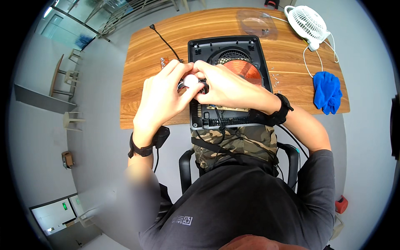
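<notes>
Now I watch left hand (162, 91) and right hand (218, 83) clamped together on a disc (191, 80), likely steadying it, though the grip is partly masked | disc by housing's (208, 52) left edge | housing lies hollow-side up, leaving coil (251, 71) reachable

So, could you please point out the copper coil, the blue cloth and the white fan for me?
Copper coil (247, 70): head view, on the windings left uncovered by the right hand (218, 81).
Blue cloth (327, 92): head view, middle of its crumpled folds.
White fan (307, 23): head view, on its round grille.
</notes>
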A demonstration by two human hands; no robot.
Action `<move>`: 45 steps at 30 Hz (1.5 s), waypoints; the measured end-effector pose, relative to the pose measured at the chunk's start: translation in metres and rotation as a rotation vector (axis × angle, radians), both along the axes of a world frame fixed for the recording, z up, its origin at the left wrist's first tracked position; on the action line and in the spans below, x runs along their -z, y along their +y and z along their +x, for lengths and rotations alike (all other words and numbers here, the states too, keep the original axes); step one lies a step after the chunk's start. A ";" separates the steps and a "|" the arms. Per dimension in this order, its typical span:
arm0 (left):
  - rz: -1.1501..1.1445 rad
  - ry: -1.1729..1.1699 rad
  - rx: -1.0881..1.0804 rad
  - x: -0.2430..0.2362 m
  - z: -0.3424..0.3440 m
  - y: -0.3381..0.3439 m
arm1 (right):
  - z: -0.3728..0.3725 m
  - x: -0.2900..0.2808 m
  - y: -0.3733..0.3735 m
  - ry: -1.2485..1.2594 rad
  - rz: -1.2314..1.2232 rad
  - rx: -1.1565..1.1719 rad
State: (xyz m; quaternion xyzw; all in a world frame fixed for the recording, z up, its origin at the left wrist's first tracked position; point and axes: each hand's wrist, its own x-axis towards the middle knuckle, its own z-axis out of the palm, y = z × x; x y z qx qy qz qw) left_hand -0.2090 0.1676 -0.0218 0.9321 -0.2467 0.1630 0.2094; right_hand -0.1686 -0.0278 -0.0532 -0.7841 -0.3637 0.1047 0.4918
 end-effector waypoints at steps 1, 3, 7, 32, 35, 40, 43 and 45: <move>-0.010 -0.022 -0.015 0.003 0.000 -0.001 | 0.002 0.003 0.001 -0.002 0.001 0.012; 0.038 -0.043 -0.030 0.005 0.003 -0.003 | 0.003 0.010 0.001 -0.072 0.010 0.049; -0.008 -0.128 -0.049 0.009 0.000 -0.014 | -0.002 0.015 0.004 -0.267 0.003 0.101; -0.088 0.003 -0.050 0.014 0.004 -0.009 | -0.003 0.021 -0.006 -0.205 0.045 0.229; -0.078 0.010 -0.051 0.017 0.007 -0.009 | -0.002 0.024 -0.003 -0.240 0.014 0.233; -0.138 0.013 -0.061 0.017 0.004 -0.011 | -0.005 0.032 -0.002 -0.347 0.110 0.213; -0.224 -0.031 0.019 0.019 0.002 -0.013 | -0.005 0.023 -0.007 -0.234 0.041 0.168; -0.201 0.013 -0.015 0.019 0.002 -0.012 | -0.007 0.019 -0.008 -0.142 0.096 0.132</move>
